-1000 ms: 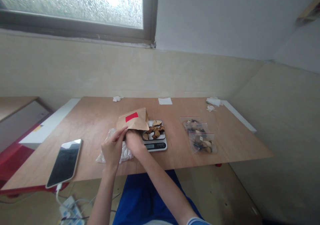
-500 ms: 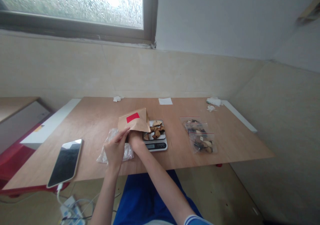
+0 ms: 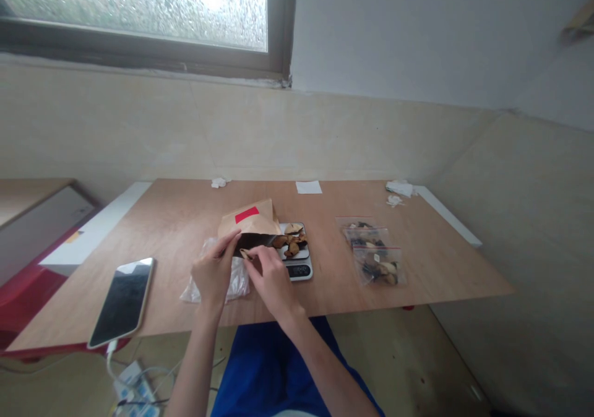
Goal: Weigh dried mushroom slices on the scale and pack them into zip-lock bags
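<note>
My left hand (image 3: 214,273) is closed on the near edge of a brown paper bag (image 3: 260,219) with a red label, its dark mouth facing me. At that mouth, my right hand (image 3: 271,281) pinches a small pale-brown dried slice (image 3: 245,254). Just right of the bag, a pile of brown dried slices (image 3: 292,244) lies on the plate of a white digital kitchen scale (image 3: 304,271). My right hand covers part of the scale's display. A crumpled clear plastic bag (image 3: 237,283) lies beneath my hands.
Several zip bags (image 3: 378,265) of dried pieces overlap on the right of the wooden table (image 3: 440,268). A smartphone (image 3: 123,302) with a charging cable lies at the left edge. White paper (image 3: 309,187) and crumpled tissues (image 3: 399,188) lie along the back.
My right hand has come out of the paper bag with a dried slice between its fingers. The bag's mouth now gapes toward me; my left hand keeps its hold.
</note>
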Demonstrator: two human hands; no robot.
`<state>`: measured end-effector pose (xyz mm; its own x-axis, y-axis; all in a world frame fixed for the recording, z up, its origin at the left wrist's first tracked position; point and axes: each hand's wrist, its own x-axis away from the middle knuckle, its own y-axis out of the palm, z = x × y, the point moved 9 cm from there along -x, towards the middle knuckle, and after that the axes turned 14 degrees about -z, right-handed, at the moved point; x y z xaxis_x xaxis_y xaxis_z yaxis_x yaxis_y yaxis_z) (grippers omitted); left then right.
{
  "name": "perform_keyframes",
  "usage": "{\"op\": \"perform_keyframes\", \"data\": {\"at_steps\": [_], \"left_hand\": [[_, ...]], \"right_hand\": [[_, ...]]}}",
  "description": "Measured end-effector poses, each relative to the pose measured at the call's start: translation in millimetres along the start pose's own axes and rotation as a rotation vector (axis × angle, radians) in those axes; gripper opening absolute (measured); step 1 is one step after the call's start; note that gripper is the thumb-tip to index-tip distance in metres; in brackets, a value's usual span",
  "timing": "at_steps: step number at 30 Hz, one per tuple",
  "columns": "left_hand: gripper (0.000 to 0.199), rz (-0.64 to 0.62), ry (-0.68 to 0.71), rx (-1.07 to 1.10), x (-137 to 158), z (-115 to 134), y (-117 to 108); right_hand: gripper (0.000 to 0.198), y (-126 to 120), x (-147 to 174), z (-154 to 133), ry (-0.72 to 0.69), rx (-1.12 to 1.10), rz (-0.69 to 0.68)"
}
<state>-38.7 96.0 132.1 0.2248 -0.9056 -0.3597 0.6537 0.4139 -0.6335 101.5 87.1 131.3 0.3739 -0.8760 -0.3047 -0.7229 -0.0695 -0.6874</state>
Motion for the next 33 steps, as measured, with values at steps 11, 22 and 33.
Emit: {"op": "perform_keyframes", "data": {"at_steps": [11, 22, 33], "left_hand": [[0.026, 0.066, 0.005, -0.007, -9.5, 7.4, -4.0], [0.026, 0.036, -0.029, 0.008, -8.9, 4.7, -4.7], [0.027, 0.078, 0.025, -0.020, -30.4, 20.4, -4.5]], "right_hand": [[0.017, -31.8, 57.6, 112.5, 0.103, 0.198, 0.081], [0.025, -19.1, 47.3, 137.0, 0.117, 0.089, 0.108], [0.030, -33.7, 90.2, 131.2, 0.139, 0.117, 0.167]]}}
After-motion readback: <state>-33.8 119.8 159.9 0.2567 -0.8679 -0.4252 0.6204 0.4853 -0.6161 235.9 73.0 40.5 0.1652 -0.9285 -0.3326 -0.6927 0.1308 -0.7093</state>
